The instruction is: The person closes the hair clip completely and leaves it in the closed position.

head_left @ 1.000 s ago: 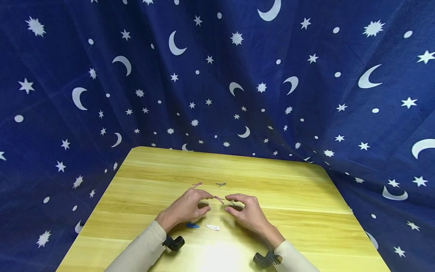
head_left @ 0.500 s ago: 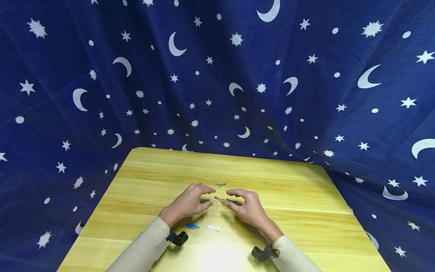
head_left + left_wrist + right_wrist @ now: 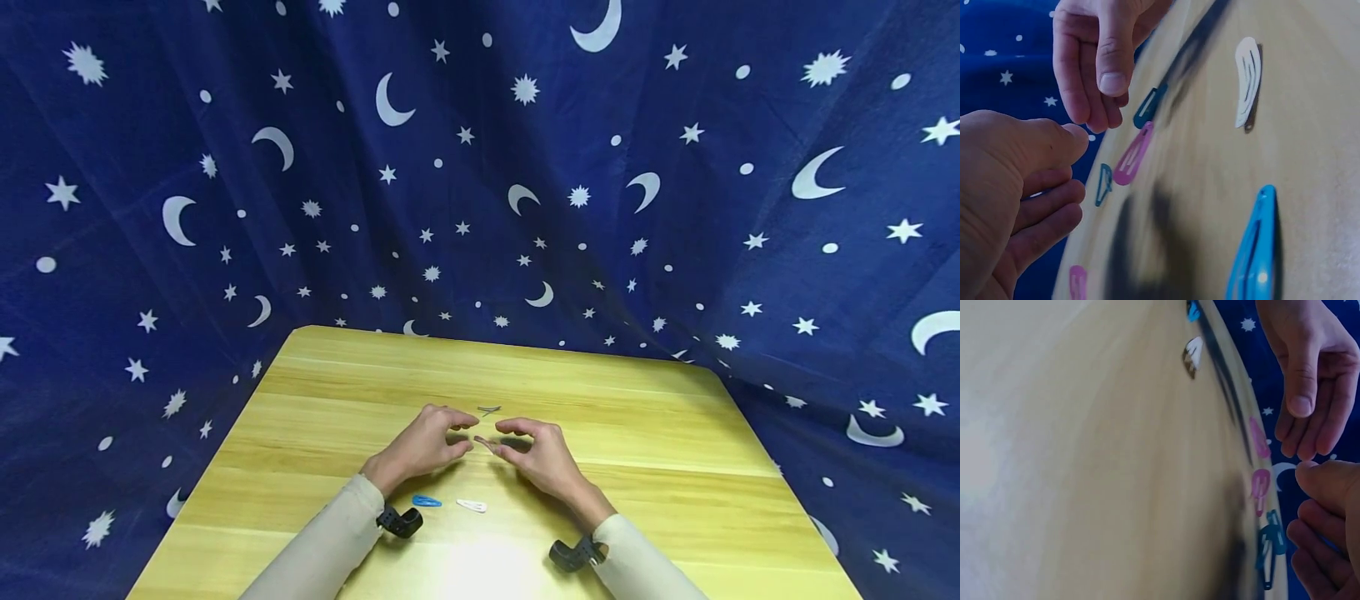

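Note:
Both hands hover over the table with relaxed, slightly bent fingers, tips facing each other and a small gap between. Neither my left hand [image 3: 423,446] nor my right hand [image 3: 549,462] holds anything. Between them on the wood lies a pink snap hair clip [image 3: 483,443], plainer in the left wrist view as a pink hair clip [image 3: 1133,153]. A teal hair clip [image 3: 488,410] rests farther back. One more teal hair clip [image 3: 1150,107] is by the right hand, which hides it in the head view. Another pink hair clip [image 3: 1077,282] is mostly hidden behind the left hand there.
Nearer the body lie a blue hair clip [image 3: 427,501] and a white hair clip [image 3: 472,506], side by side and apart. All rest on a wooden table [image 3: 315,375]. A dark blue curtain [image 3: 480,167] with stars and moons hangs behind it.
My left hand has shifted slightly right and away from the body, now covering most of the rear pink clip. The right hand has moved slightly left. The clips appear to stay put.

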A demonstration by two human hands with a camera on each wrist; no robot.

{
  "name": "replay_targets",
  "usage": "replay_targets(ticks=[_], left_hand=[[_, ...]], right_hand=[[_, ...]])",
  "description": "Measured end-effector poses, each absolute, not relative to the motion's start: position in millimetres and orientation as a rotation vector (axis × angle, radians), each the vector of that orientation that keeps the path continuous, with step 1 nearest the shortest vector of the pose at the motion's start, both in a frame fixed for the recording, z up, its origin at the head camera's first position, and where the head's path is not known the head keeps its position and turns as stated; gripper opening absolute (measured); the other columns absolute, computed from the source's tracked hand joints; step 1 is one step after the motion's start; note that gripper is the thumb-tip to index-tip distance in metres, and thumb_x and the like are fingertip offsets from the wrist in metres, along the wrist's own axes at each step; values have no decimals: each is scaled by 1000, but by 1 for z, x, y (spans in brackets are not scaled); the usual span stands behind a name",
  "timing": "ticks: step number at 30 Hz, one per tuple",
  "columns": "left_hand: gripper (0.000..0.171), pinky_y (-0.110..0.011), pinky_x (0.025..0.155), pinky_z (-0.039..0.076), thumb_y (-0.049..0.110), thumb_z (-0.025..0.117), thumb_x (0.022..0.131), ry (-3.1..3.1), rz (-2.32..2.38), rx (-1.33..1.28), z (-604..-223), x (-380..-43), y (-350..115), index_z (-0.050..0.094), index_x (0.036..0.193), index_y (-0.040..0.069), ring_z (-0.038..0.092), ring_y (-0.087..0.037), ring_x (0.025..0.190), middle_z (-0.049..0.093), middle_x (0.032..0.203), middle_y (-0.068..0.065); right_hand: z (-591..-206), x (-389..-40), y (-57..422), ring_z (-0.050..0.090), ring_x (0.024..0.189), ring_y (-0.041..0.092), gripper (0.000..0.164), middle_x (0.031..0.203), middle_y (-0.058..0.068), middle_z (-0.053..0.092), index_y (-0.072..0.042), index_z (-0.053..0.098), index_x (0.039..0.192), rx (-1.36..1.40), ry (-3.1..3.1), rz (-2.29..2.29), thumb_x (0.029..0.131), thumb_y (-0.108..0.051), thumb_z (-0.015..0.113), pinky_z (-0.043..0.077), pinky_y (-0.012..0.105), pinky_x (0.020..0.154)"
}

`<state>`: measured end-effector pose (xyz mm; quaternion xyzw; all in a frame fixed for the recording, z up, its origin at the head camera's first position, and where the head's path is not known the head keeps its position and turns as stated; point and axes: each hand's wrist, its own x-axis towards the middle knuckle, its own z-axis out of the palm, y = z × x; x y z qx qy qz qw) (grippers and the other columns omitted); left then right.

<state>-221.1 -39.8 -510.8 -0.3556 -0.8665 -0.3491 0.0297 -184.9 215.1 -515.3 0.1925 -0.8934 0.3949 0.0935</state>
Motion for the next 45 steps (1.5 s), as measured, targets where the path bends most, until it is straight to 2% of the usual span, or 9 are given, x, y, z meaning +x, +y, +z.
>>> replay_targets(ticks=[5, 9, 17, 22, 31, 40, 45], left_hand=[[34, -43, 103, 63, 12, 86, 95, -2660, -1089, -1094, -517, -224, -36, 79, 128, 3, 79, -26, 113, 83, 122, -10], [32, -46, 105, 61, 14, 86, 96, -2650, -1072, -1080, -521, -227, -34, 80, 126, 4, 79, -24, 112, 83, 120, -8], [27, -40, 99, 62, 16, 85, 97, -2682, -1026, -1046, -528, -233, -29, 82, 123, 7, 77, -19, 106, 84, 116, -4], [24, -38, 97, 62, 16, 84, 98, -2687, -1005, -1055, -532, -235, -27, 83, 121, 9, 77, -17, 103, 85, 114, -2], [18, -27, 87, 64, 11, 83, 98, -2664, -994, -1128, -534, -241, -22, 83, 116, 6, 78, -10, 94, 85, 106, -4], [17, -25, 84, 63, 11, 84, 97, -2653, -979, -1132, -536, -241, -21, 84, 113, 8, 77, -9, 90, 85, 104, -3], [16, -28, 85, 64, 12, 85, 97, -2644, -957, -1126, -536, -238, -21, 84, 113, 8, 78, -13, 92, 85, 104, -3]], right_hand=[[-521, -187, 213, 81, 104, 25, 31, 114, 9, 84, -5, 81, 120, 572, -2671, 1221, 91, -10, 90, 66, 39, 94], [-525, -190, 212, 82, 100, 22, 31, 111, 6, 84, -7, 82, 118, 551, -2663, 1206, 89, -12, 92, 66, 35, 91], [-534, -195, 210, 80, 107, 21, 28, 111, 0, 85, -9, 83, 115, 592, -2680, 1117, 89, -15, 92, 65, 39, 96], [-535, -194, 209, 80, 108, 23, 28, 111, 0, 84, -9, 83, 115, 570, -2696, 1119, 89, -13, 92, 65, 41, 97], [-534, -192, 206, 80, 107, 23, 25, 109, 1, 84, -10, 85, 111, 563, -2702, 1084, 88, -9, 92, 64, 40, 97], [-534, -191, 204, 79, 108, 23, 22, 108, 2, 84, -10, 85, 110, 580, -2704, 1075, 89, -6, 90, 64, 40, 96], [-535, -192, 203, 80, 107, 23, 22, 108, 2, 84, -10, 85, 110, 589, -2704, 1074, 89, -5, 90, 64, 40, 96]])
